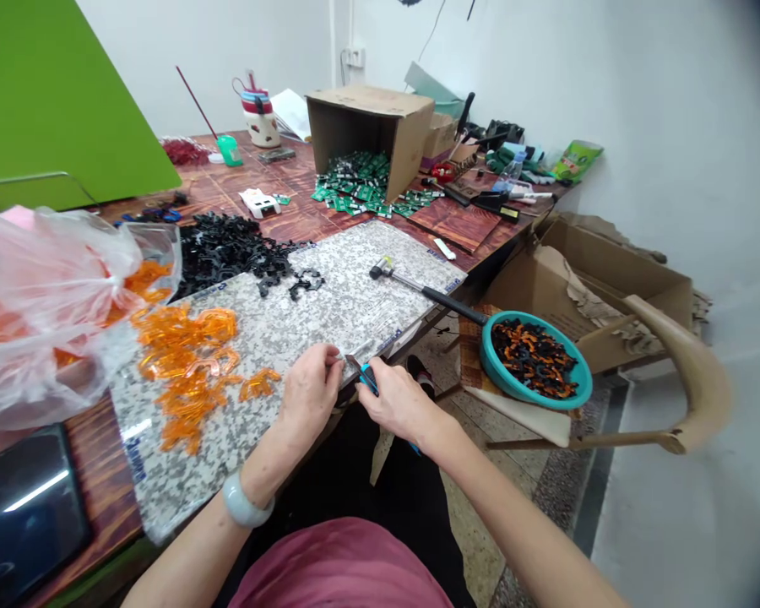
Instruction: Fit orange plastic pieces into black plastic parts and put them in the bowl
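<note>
My left hand (312, 388) is closed at the front edge of the speckled board (348, 253), its fingertips pinched on something too small to make out. Close to its right, my right hand (396, 399) grips a blue utility knife (368, 377), whose blade points toward the left fingertips. Orange translucent plastic pieces (187, 359) lie on the board to the left of my hands. Behind them is a heap of black plastic pieces (228, 245). A mallet (411, 283) with a black handle rests across the board's right side.
A teal basin (491, 371) of mixed black and orange pieces stands on a chair at right. Green circuit boards (361, 179) spill from a cardboard box (411, 152) at the back. A plastic bag (44, 295) and a dark tablet (25, 507) lie at left.
</note>
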Motion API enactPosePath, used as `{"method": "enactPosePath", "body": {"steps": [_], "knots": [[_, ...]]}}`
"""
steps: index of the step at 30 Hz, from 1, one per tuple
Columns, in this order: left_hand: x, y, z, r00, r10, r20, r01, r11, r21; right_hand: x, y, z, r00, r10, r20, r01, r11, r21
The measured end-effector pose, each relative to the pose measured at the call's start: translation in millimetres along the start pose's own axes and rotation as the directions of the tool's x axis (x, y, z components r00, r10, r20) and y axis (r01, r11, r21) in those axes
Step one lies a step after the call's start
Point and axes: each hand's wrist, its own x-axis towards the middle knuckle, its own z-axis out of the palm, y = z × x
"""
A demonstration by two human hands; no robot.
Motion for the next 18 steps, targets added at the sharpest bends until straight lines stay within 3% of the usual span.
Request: {"method": "enactPosePath", "body": {"steps": [7, 18], "knots": [[-1.6, 1.1, 0.1, 1.0, 0.01, 0.001, -0.01, 1.0, -0.021, -1.3, -14.2, -3.9, 0.996, 0.074, 0.057, -0.061, 0.979, -0.196], [-3.8, 0.8, -1.9, 0.998, 0.038, 0.04, -0.037, 0.999, -0.036, -0.9, -28.8, 2.1, 0.987, 0.152, 0.057, -0.12, 0.921, -0.371]]}}
